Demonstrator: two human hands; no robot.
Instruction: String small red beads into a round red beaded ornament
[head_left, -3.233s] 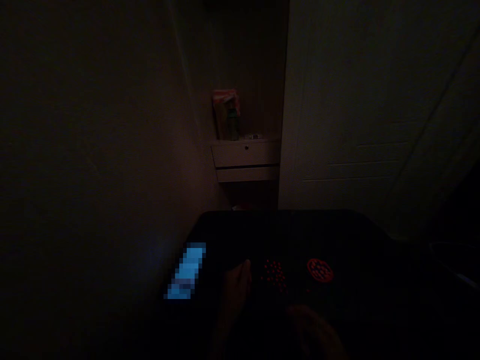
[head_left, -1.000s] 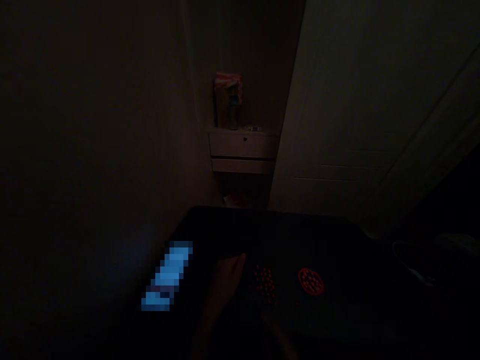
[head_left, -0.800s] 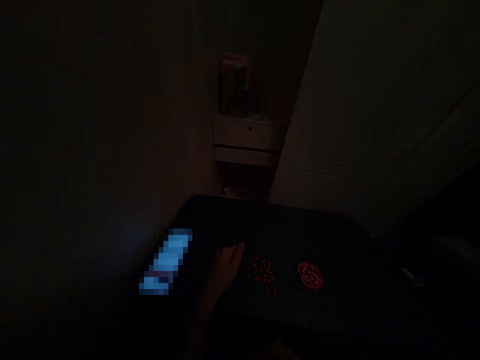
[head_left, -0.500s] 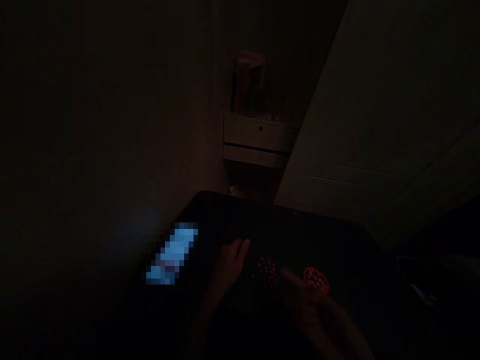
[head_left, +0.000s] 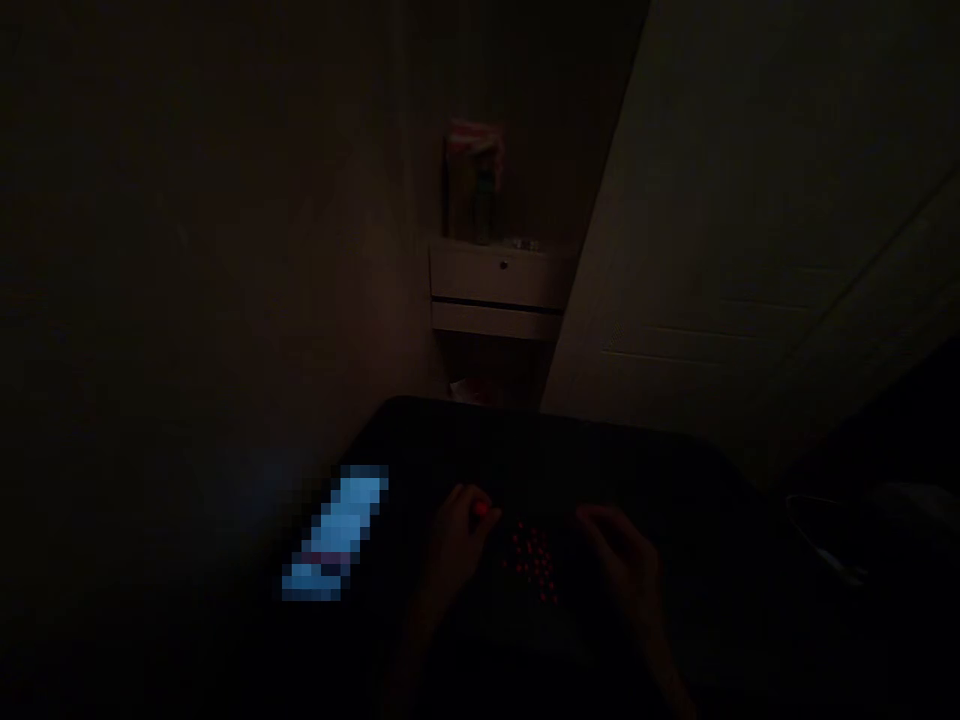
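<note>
While a red piece is being pinched between the left hand's thumb and fingers, and the right hand is being held curled, its fingertip gap and any hold too dark to tell, scattered red bits are being flanked by both on the table, before drawers.

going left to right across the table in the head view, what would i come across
glowing screen, left hand, small red pieces, right hand, pale cable
</note>
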